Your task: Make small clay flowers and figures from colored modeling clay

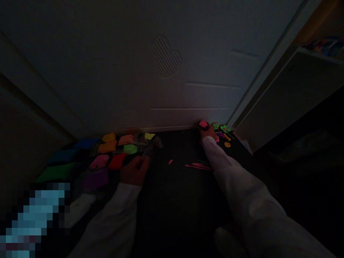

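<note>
My left hand [134, 171] is closed in a pinch at the edge of what looks like a clear plastic bag [150, 149], beside the coloured packets on the left. At the far right of the dark tabletop, my right hand [208, 134] has its fingers closed round a small dark round piece with a bumpy pink top [203, 123]. Poor light hides its fingertips. A small pink lump [170, 162] lies on the table between my hands. Long thin pink tools [200, 166] rest below my right forearm.
Soft packets in several colours, including a purple packet [96, 178] and a red packet [117, 161], cover the left side. Small shaped pieces, such as a green flower [225, 128] and an orange disc [227, 144], lie far right. A pale panel [172, 93] stands behind the table.
</note>
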`<action>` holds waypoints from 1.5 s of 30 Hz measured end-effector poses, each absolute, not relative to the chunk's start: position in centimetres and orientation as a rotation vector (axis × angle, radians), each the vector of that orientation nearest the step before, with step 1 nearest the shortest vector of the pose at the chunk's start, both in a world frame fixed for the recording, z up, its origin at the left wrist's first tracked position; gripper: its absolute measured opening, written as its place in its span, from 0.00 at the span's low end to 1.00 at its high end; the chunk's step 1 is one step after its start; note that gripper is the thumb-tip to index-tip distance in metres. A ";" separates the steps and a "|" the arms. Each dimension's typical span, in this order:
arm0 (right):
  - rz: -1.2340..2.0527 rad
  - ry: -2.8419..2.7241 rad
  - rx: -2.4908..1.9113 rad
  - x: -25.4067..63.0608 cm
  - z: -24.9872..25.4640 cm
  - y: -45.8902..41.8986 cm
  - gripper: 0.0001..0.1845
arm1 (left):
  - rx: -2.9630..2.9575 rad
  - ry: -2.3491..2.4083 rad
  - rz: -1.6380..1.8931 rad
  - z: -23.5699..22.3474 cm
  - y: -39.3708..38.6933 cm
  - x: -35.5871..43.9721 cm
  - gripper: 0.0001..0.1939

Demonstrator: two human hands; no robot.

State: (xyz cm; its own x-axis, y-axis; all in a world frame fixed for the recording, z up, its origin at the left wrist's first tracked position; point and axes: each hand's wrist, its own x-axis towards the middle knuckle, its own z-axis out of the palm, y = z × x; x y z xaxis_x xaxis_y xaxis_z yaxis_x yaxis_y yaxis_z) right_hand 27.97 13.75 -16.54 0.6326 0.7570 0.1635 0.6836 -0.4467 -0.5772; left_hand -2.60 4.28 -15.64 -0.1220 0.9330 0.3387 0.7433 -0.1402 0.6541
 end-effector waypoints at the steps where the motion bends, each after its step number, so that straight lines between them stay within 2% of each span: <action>1: 0.129 -1.061 -2.268 27.9 -16.6 13.8 0.21 | 1.899 1.876 1.111 -15.6 4.3 -2.6 0.14; 6: 0.086 -0.944 -2.314 27.8 -16.8 14.0 0.20 | 1.898 1.892 1.106 -15.4 4.2 -2.5 0.14; 16: 0.091 -1.061 -2.284 27.4 -16.8 13.2 0.29 | 1.914 1.865 1.105 -15.3 4.1 -2.5 0.15; 23: 0.087 -1.113 -2.272 27.6 -16.5 13.2 0.30 | 1.913 1.887 1.120 -15.1 4.0 -2.4 0.15; 29: 0.052 -1.087 -2.300 27.6 -16.5 13.9 0.38 | 1.904 1.903 1.126 -15.0 4.0 -2.4 0.15; 45: 0.028 -1.064 -2.342 27.5 -16.8 14.1 0.35 | 1.956 1.897 1.125 -15.3 4.1 -2.5 0.15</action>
State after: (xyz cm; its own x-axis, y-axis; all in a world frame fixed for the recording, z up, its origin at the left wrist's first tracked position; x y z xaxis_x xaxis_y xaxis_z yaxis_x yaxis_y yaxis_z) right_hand 27.51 14.08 -16.75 0.6846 0.6996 0.2045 0.6878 -0.5273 -0.4989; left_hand -2.53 4.07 -15.32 -0.1093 0.9194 0.3779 0.7726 -0.1606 0.6142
